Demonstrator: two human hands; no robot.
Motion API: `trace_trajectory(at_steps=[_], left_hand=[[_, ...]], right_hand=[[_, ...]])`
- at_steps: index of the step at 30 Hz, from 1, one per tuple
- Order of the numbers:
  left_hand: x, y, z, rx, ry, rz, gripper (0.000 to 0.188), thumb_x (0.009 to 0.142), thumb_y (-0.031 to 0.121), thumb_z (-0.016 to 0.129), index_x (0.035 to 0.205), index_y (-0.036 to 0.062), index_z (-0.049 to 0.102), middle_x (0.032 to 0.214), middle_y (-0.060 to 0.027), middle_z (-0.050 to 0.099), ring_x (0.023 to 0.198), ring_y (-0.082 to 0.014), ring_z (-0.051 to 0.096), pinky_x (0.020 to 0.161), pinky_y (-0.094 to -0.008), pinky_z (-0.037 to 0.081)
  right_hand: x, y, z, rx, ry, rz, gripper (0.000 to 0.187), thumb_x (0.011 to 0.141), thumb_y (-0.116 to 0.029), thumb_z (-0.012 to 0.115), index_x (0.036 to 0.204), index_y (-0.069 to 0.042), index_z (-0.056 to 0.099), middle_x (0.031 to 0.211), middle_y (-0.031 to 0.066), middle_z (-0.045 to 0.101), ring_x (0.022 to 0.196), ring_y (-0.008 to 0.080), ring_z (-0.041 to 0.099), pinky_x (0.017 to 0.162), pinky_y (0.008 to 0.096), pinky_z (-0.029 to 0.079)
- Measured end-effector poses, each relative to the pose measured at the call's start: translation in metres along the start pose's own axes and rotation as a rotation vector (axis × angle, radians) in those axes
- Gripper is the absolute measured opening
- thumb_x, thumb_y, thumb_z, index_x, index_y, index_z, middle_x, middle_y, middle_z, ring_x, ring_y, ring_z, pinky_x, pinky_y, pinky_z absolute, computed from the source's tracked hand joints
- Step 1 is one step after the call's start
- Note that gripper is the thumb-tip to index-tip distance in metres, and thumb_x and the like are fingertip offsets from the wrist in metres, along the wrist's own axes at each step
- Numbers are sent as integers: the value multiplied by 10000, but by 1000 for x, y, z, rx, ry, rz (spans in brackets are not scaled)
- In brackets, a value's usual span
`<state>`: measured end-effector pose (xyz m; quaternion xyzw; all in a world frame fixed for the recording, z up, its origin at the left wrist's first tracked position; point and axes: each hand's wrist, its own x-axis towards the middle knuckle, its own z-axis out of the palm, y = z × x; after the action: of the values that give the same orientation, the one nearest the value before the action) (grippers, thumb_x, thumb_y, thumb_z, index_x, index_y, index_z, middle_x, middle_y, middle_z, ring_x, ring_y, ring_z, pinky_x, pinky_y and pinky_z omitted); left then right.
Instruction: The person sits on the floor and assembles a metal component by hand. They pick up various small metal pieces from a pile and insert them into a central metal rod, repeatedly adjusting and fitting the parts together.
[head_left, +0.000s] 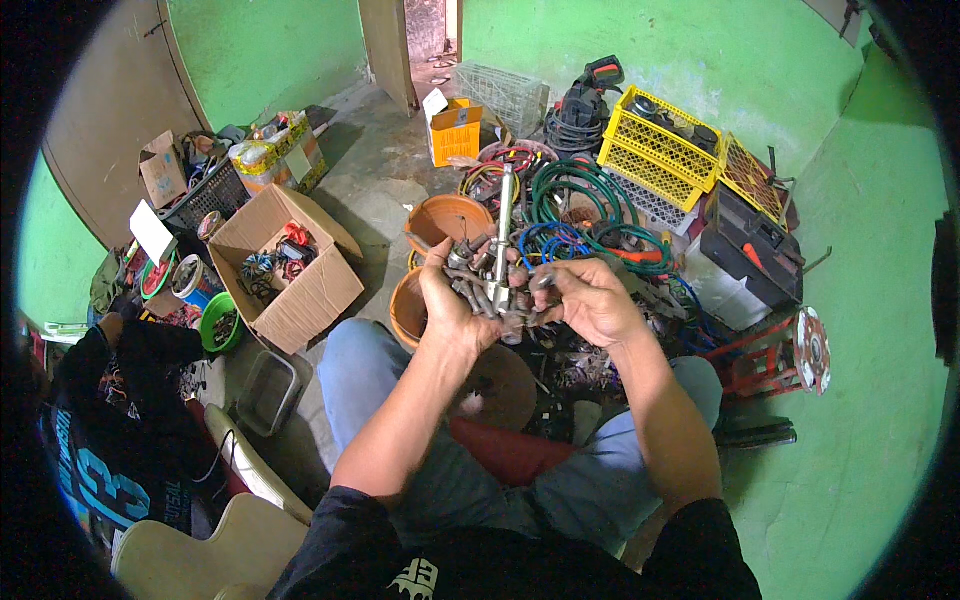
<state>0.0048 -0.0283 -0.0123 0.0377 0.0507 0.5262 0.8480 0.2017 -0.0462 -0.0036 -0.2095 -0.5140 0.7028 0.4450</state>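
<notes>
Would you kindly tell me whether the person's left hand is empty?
No, the left hand is cupped around a cluster of small metal parts.

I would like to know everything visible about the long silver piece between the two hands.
The long silver piece looks like shiny metal: a straight, narrow shaft with a wider, blocky near end. It points away from the person, in front of the coiled cables. Small, dull metal-looking parts crowd its near end above the left hand. The right hand is close; whether it touches is unclear.
</notes>
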Motion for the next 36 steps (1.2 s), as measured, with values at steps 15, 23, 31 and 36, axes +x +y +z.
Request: trace_trajectory(at_steps=[15,23,31,36], left_hand=[[7,0,1,87,97,130,553,972,452,364,1212,2,577,905,-176,656,742,-318,624,646,-444,541],[8,-3,3,105,162,150,512,958,433,371,1160,10,578,921,-163,639,723,-302,587,642,-437,514],[5,-2,1,70,90,110,551,970,474,350,1202,25,568,954,-217,667,762,-362,628,701,-455,542],[6,-10,1,125,147,125,520,960,427,387,1215,25,595,982,-178,662,823,-303,635,732,-430,549]], right_hand=[[-3,-15,22,-530,423,-385,256,862,39,720,1112,10,678,997,38,666,908,81,625,796,239,511],[-1,-6,20,-598,498,-481,226,810,48,774,1007,10,671,985,43,651,894,89,629,797,250,517],[-2,-31,8,-756,595,-408,208,859,-74,761,1025,14,672,931,76,693,890,140,648,789,309,528],[8,-18,-59,-986,735,-222,193,822,-47,739,1005,1,697,907,96,708,831,192,679,768,320,531]])
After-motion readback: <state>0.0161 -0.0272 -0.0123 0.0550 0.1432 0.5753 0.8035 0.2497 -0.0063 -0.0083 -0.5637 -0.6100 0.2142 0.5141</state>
